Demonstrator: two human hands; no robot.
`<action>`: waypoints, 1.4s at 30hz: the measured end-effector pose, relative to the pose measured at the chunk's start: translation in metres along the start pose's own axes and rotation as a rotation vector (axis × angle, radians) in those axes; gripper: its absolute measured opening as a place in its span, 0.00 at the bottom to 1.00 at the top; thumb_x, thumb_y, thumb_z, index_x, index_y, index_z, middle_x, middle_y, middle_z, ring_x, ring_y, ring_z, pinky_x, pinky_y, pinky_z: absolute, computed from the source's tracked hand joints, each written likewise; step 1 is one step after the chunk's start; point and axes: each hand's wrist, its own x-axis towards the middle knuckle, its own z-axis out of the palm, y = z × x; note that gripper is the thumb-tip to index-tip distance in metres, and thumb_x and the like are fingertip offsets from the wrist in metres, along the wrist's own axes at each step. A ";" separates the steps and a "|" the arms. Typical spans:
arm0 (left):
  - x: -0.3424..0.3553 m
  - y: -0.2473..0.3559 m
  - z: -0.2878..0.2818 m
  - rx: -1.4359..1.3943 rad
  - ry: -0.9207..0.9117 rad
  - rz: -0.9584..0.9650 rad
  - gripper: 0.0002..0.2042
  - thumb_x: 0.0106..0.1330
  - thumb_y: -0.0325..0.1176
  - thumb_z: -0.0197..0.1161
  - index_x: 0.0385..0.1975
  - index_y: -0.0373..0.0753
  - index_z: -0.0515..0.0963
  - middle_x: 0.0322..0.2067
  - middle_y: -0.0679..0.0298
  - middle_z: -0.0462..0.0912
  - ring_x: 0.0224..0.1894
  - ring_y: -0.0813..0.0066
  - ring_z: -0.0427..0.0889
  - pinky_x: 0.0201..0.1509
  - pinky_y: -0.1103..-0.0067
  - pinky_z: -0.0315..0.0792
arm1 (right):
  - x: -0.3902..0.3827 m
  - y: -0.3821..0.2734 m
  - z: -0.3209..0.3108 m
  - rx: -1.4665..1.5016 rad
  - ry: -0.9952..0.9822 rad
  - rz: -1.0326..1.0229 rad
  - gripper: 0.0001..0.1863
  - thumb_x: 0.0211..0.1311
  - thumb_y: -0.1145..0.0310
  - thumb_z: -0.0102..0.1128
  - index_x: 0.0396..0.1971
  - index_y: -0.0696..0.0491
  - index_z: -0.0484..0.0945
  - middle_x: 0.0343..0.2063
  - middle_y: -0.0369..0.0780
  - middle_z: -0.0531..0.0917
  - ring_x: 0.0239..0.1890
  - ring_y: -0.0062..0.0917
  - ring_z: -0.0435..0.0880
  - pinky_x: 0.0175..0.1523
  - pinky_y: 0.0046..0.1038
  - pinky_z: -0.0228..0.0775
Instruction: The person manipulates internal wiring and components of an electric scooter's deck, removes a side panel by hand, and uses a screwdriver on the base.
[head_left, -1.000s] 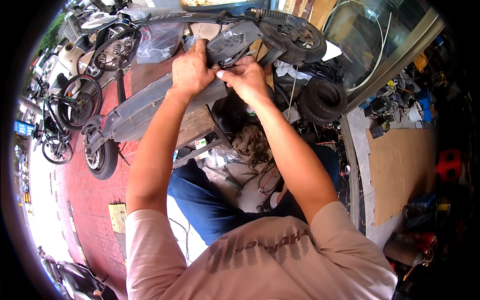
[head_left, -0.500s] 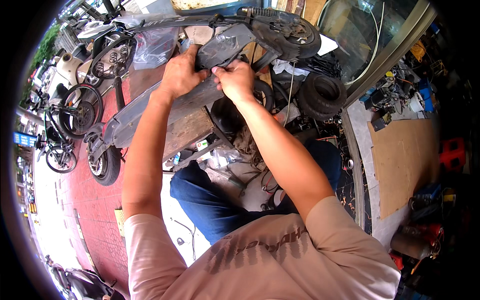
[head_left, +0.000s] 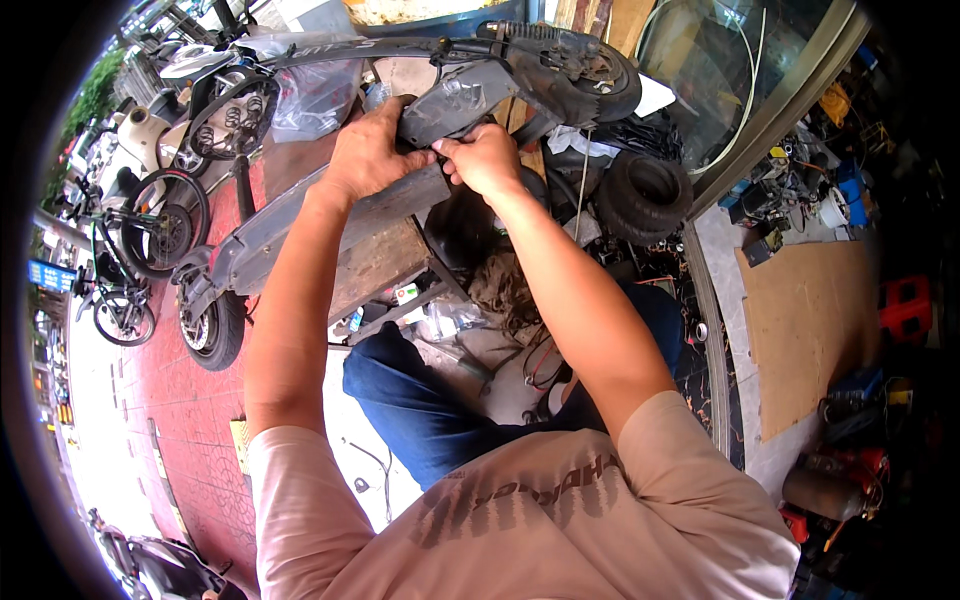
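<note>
A dark grey scooter (head_left: pixel 390 208) is laid across a low wooden surface (head_left: pixel 375 265), its long body slanted from lower left to upper right and a wheel (head_left: pixel 222 330) carried at its left end, past the surface's edge. Beneath and beside the surface, the floor is cluttered with a crumpled brown cloth (head_left: pixel 505 285), loose cables and small packages. At the left, red paving (head_left: pixel 190 400) is spread out, with a bicycle (head_left: pixel 160 225) and other two-wheelers parked along it. Near the far side of the scooter, a clear plastic bag (head_left: pixel 315 100) is seen. To the right, black tyres (head_left: pixel 640 217) are piled up, and farther right a sheet of cardboard (head_left: pixel 810 330) is laid flat.

Both forearms are stretched forward from the body. The left hand (head_left: pixel 375 155) is set on the scooter's body, its thumb pointed toward the right hand (head_left: pixel 485 160), whose fingers are bent in toward the thumb. The two thumbs are brought close together below a grey panel (head_left: pixel 455 100). Whether anything is gripped by the fingers of either hand, and how far they are closed, cannot be told.
</note>
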 end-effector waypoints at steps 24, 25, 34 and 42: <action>-0.003 -0.004 0.016 0.106 0.148 0.006 0.35 0.59 0.49 0.75 0.61 0.36 0.70 0.51 0.48 0.83 0.50 0.45 0.84 0.52 0.60 0.79 | -0.014 -0.021 -0.014 -0.514 0.173 -0.293 0.19 0.56 0.51 0.75 0.33 0.53 0.91 0.30 0.47 0.90 0.39 0.43 0.90 0.49 0.40 0.78; -0.003 -0.004 0.014 0.102 0.147 0.023 0.35 0.59 0.50 0.74 0.61 0.36 0.71 0.51 0.48 0.83 0.50 0.45 0.84 0.52 0.60 0.79 | -0.014 -0.019 -0.014 -0.525 0.194 -0.304 0.19 0.56 0.50 0.75 0.33 0.52 0.91 0.29 0.47 0.90 0.38 0.42 0.90 0.48 0.40 0.79; -0.002 0.001 0.017 0.148 0.189 0.046 0.32 0.63 0.55 0.70 0.57 0.36 0.73 0.48 0.51 0.82 0.49 0.46 0.84 0.51 0.60 0.78 | -0.004 0.006 -0.012 -0.358 0.173 -0.333 0.15 0.55 0.56 0.76 0.33 0.53 0.90 0.29 0.45 0.90 0.36 0.37 0.91 0.47 0.35 0.80; -0.001 0.007 0.011 0.144 0.131 0.046 0.29 0.62 0.55 0.71 0.50 0.34 0.76 0.42 0.50 0.84 0.47 0.46 0.84 0.47 0.61 0.77 | -0.008 0.021 -0.021 -0.290 0.505 -0.574 0.25 0.50 0.57 0.82 0.35 0.61 0.78 0.35 0.46 0.81 0.38 0.40 0.81 0.45 0.39 0.73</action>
